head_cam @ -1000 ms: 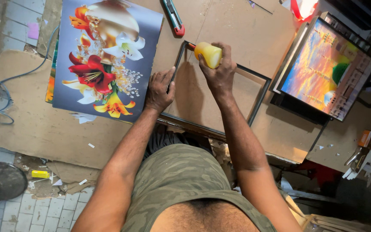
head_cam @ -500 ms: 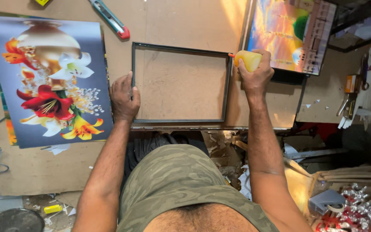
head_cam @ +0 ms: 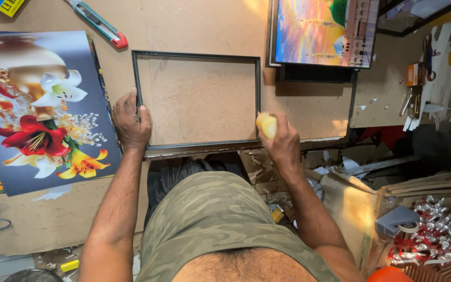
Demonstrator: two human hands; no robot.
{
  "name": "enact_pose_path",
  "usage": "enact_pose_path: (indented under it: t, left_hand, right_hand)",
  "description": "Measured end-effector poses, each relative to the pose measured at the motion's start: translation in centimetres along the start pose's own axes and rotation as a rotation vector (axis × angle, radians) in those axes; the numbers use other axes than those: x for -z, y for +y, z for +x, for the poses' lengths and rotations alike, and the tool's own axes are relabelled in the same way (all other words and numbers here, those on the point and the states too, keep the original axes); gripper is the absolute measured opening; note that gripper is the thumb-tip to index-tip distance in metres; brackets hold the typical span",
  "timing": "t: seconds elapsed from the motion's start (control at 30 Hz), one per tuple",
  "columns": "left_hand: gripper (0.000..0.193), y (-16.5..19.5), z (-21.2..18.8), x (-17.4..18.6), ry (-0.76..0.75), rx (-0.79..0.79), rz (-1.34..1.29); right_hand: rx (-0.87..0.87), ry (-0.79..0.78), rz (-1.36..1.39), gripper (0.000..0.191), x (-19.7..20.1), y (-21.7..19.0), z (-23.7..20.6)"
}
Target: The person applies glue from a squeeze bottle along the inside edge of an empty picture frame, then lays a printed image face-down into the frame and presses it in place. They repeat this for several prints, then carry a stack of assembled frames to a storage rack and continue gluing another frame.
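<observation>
A thin dark rectangular frame (head_cam: 141, 78) lies flat on the brown board table (head_cam: 194, 26). My left hand (head_cam: 130, 122) presses on the frame's lower left corner, fingers over the left bar. At the frame's lower right corner, my right hand (head_cam: 282, 143) grips a tool with a rounded yellow handle (head_cam: 267, 124). The tool's tip is hidden behind the handle and my fingers.
A flower poster (head_cam: 43, 115) lies left of the frame. A red and teal utility knife (head_cam: 100, 23) rests above it. A framed colourful picture (head_cam: 324, 31) sits at the upper right. Scraps, a tape roll (head_cam: 398, 222) and shiny silver pieces (head_cam: 429, 235) crowd the lower right.
My right hand with the yellow-handled tool has moved from the frame's upper right corner down to its lower right corner. My left hand stays on the left side. The view has shifted.
</observation>
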State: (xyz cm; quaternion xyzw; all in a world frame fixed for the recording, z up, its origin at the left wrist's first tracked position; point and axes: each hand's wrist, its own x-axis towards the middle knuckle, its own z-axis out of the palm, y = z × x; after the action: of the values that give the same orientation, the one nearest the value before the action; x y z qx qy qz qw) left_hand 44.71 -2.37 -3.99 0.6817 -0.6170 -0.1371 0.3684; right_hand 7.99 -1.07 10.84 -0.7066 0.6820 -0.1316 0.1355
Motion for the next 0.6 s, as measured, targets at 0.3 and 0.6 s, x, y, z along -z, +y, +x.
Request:
enact_pose_path:
  t: [0.3, 0.6]
  left_hand:
    - [0.052, 0.1, -0.5, 0.2, -0.03, -0.001, -0.007]
    - [0.04, -0.5, -0.7, 1.7, 0.018, 0.02, -0.079]
  right_hand:
    - [-0.062, 0.13, 0.174, 0.05, 1.9, -1.2, -7.2]
    - [-0.134, -0.028, 1.116, 0.055, -6.1, -9.1, 2.6]
